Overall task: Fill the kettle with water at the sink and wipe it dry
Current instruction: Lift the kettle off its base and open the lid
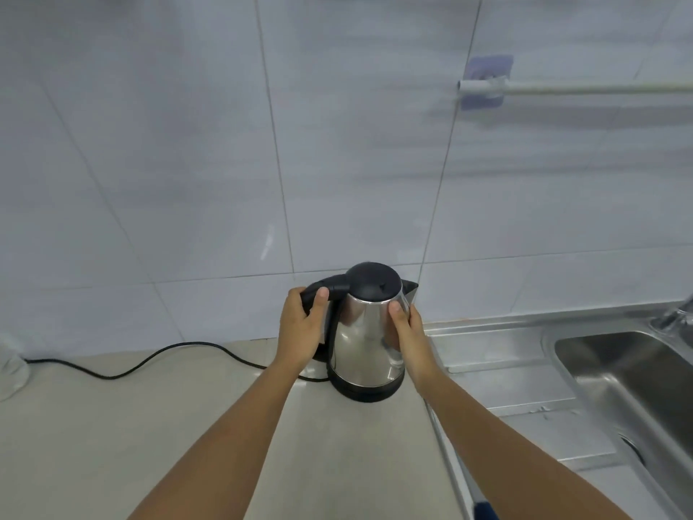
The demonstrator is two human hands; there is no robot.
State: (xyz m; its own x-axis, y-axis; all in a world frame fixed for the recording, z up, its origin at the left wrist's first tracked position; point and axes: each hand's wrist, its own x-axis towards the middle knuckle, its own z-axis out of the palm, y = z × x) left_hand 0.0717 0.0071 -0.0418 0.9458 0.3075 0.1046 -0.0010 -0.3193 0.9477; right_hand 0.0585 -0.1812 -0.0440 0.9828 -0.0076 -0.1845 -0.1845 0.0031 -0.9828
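A steel electric kettle (362, 343) with a black lid and black handle stands upright on its black base (369, 392) on the beige counter, near the wall. My left hand (300, 328) is wrapped around the black handle on the kettle's left. My right hand (405, 328) lies flat against the steel body just below the spout, fingers around its right side. The lid is closed. The steel sink basin (630, 377) lies to the right, with a blurred tap (675, 317) at its far edge.
A black power cord (150, 364) runs left from the kettle base along the counter. A steel drainboard (498, 369) joins counter and sink. A white rail (562, 88) on a purple holder hangs on the tiled wall. A clear object (11, 365) sits at far left.
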